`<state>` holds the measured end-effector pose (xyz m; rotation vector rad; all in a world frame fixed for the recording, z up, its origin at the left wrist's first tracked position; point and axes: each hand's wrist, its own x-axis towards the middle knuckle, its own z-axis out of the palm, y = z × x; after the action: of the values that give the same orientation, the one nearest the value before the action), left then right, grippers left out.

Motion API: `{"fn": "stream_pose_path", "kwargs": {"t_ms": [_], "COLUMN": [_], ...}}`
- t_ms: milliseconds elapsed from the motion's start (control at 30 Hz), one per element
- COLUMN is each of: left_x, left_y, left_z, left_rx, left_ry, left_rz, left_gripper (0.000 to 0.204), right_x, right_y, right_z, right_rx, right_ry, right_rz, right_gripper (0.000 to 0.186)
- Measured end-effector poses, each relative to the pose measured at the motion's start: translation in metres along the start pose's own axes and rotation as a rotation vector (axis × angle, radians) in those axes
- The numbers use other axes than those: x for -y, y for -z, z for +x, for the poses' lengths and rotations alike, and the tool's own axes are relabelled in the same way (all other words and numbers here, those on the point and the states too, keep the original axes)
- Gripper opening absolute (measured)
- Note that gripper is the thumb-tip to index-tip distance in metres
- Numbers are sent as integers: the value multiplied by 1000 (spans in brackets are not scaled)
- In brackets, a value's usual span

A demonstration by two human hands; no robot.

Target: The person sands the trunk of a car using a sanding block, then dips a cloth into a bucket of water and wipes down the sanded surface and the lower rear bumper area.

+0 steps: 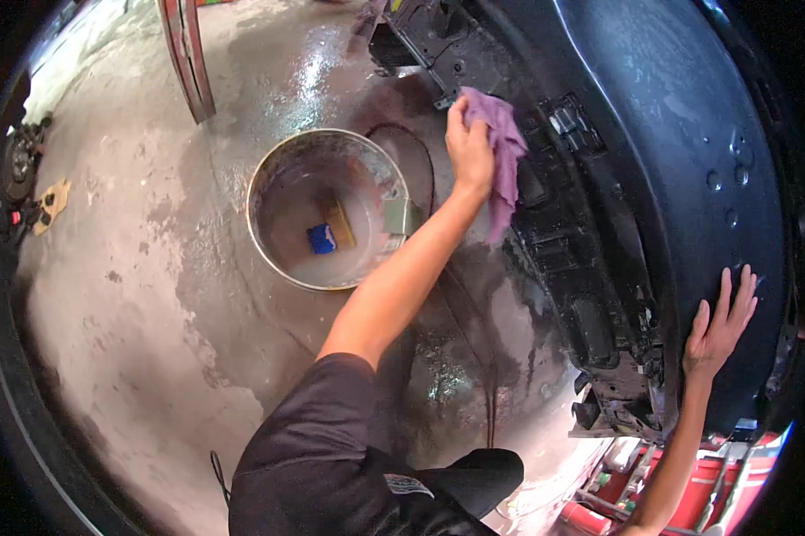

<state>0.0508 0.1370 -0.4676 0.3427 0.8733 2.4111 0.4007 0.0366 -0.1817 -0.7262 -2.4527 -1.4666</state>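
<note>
My left hand [470,152] grips a damp-looking purple cloth [505,147], which hangs down at the inner side of a large dark car body panel [634,80]. Flat on the panel's smooth, curved outer face rests my right hand [722,326], fingers spread and holding nothing. Several water drops [739,147] bead on that face, farther off from the right hand. The panel's inner side, nearer the left hand, is black and full of recesses and fittings. Left of my left forearm stands a round bucket [252,210] of cloudy water, holding a blue block [322,238] and a tan block [341,223].
A grey-green piece [400,216] sits at the bucket's right rim. A thin dark hose or cord [431,161] runs over the wet concrete floor [143,295]. One reddish post [188,67] stands at the far left. Red equipment [724,487] lies beyond the panel's near end.
</note>
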Motion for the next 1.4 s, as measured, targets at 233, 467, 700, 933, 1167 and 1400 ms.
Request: {"fn": "stream_pose_path", "kwargs": {"t_ms": [233, 467, 700, 933, 1167, 1400], "left_x": [8, 30, 115, 93, 96, -11], "left_y": [-44, -67, -42, -30, 17, 3], "left_z": [53, 140, 72, 41, 149, 167], "left_rx": [163, 255, 188, 273, 23, 78], "left_ry": [-123, -293, -690, -596, -630, -415], "left_rz": [-233, -174, 613, 674, 782, 127], "left_gripper": [50, 43, 53, 53, 43, 24], "right_x": [5, 3, 6, 4, 5, 5], "right_y": [-6, 1, -6, -1, -3, 4], "right_z": [2, 4, 7, 5, 11, 3], "right_rx": [18, 44, 53, 54, 44, 63], "right_ry": [-28, -33, -33, -28, -28, -43], "right_rz": [-4, -16, -19, -38, -25, -3], "right_gripper": [51, 52, 53, 54, 53, 52]}}
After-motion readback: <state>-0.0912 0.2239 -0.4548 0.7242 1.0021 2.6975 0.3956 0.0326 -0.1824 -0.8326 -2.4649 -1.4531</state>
